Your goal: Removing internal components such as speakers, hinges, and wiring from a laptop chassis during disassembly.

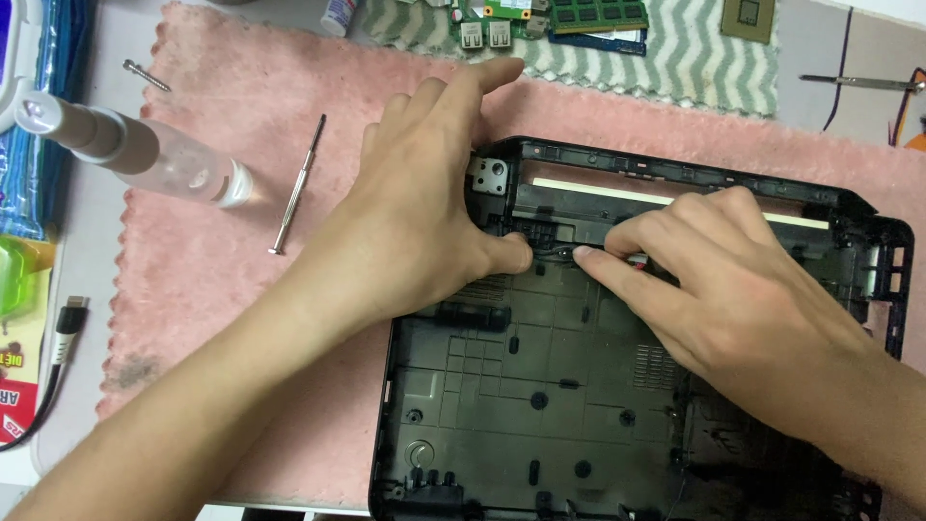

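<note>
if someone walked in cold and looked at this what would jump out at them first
Two bare hands meet over the black plastic laptop base shell lying on a pink towel: the left hand spreads across its upper-left corner by the metal hinge bracket, while the right hand pinches at something small near the shell's upper middle. To the left on the towel lie a thin screwdriver and a clear bottle, with green circuit boards at the top edge.

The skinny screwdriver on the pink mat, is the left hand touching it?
Apart. The head view shows bare pink mat between the screwdriver and the left hand, which rests on the black laptop case.
</note>
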